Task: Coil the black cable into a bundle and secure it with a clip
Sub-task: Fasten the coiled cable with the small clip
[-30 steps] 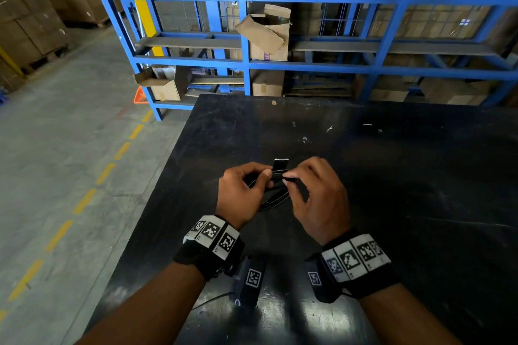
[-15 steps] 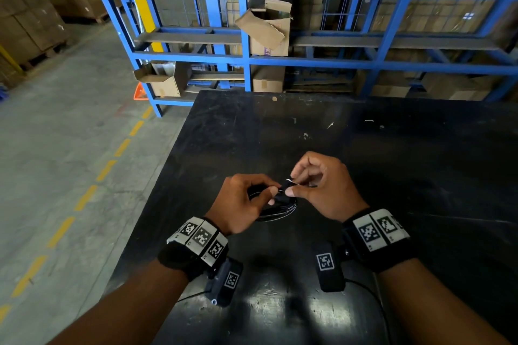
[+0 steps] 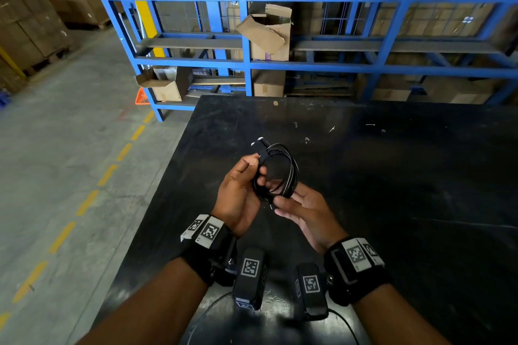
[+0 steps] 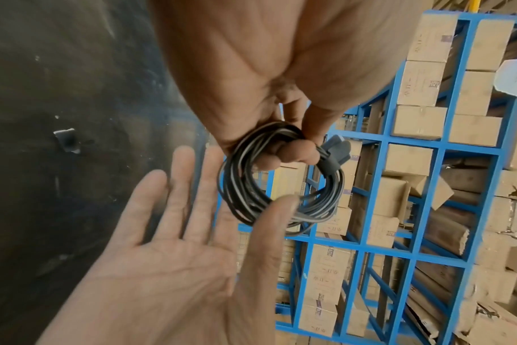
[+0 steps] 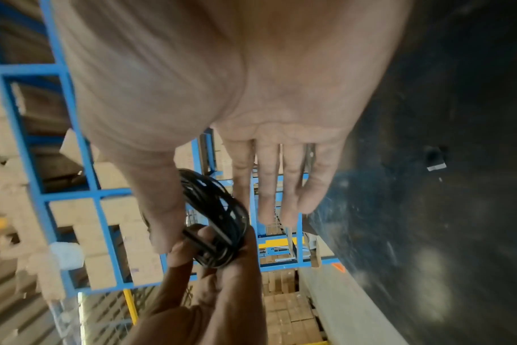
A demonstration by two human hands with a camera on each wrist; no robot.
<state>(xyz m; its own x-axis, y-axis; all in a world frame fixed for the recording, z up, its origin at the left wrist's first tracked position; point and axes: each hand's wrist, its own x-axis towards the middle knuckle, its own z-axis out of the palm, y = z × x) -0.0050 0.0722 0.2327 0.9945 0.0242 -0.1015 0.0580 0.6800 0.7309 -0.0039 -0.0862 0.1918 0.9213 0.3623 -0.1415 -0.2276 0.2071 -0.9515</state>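
Left hand (image 3: 238, 193) grips the coiled black cable (image 3: 280, 173), clip (image 3: 262, 148) on its far side, held above the black table (image 3: 392, 176); right hand (image 3: 305, 204) lies flat-fingered, thumb touching the coil's near edge.

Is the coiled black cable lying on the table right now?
No, the left hand holds the coiled black cable up above the black table.

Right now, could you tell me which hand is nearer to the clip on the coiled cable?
Left. The left hand grips the coiled cable with its fingertips right beside the clip. The right hand is open under the coil's opposite side, its thumb only touching the loops.
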